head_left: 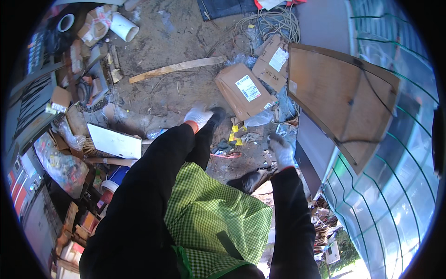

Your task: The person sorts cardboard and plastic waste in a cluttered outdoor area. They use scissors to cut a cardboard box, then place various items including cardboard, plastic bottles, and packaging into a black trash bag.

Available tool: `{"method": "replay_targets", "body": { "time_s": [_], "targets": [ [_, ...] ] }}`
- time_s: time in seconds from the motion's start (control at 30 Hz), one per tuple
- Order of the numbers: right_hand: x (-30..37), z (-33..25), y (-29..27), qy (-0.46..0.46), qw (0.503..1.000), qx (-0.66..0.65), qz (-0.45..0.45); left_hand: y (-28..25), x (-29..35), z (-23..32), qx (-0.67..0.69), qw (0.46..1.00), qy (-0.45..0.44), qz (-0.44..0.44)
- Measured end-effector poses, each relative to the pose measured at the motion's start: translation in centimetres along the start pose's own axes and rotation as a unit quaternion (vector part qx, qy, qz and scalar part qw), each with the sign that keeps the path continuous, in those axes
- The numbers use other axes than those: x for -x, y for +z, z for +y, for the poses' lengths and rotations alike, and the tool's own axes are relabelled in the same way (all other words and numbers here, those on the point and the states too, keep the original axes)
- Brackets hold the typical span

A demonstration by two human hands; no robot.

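My left hand [198, 115], in a white work glove with an orange cuff, hangs over the dirt ground and holds nothing that I can see. Its fingers look loosely curled. My right hand [280, 149], in a grey-white glove, is spread open above litter near a grey panel [312, 153]. Nothing is in it. A flattened brown cardboard box [241, 90] with a white label lies just beyond both hands. Black sleeves cover both arms, and a green checked apron [209, 214] hangs below them.
A large brown board [341, 97] leans against a green wire fence [395, 186] at right. A wooden slat [176, 68], a white pipe piece [124, 26], a coil of cable [274, 21], a white sheet [116, 142] and heaps of packaging lie around on the left.
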State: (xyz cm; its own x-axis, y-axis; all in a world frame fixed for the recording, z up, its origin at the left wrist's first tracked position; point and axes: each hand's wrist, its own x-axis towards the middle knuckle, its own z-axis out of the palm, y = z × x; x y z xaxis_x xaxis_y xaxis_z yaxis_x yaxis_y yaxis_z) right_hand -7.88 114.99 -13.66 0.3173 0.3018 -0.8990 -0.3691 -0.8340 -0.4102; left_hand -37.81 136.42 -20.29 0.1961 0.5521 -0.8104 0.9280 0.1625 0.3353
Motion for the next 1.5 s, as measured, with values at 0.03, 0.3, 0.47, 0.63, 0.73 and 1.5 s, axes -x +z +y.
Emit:
{"method": "replay_targets", "body": {
  "time_s": [0.03, 0.3, 0.47, 0.63, 0.73, 1.5],
  "targets": [
    [-2.0, -1.4, 1.0, -0.012, 0.998, -0.062, 0.005, 0.0, -2.0, 1.6, -0.063, 0.998, 0.005, 0.007],
    [-3.5, -9.3, -1.5, -0.456, 0.788, 0.071, 0.407, 3.8, -22.9, 18.4, 0.007, 0.993, 0.113, 0.021],
    [-1.1, -13.4, -7.9, -0.484, 0.469, 0.508, 0.536, 10.8, -27.9, 21.2, 0.075, 0.979, 0.184, 0.037],
    [-2.8, -13.0, -9.0, -0.504, 0.401, 0.613, 0.457, 13.0, -27.4, 23.7, 0.094, 0.971, 0.213, -0.054],
    [-3.5, -12.4, -8.5, -0.321, 0.400, 0.711, 0.481, 10.7, -25.3, 25.4, -0.074, 0.946, 0.315, 0.032],
    [-3.0, -13.2, -8.2, -0.363, 0.411, 0.723, 0.421, 3.5, -19.2, 5.7, -0.225, 0.948, 0.220, -0.053]
  ]
}}
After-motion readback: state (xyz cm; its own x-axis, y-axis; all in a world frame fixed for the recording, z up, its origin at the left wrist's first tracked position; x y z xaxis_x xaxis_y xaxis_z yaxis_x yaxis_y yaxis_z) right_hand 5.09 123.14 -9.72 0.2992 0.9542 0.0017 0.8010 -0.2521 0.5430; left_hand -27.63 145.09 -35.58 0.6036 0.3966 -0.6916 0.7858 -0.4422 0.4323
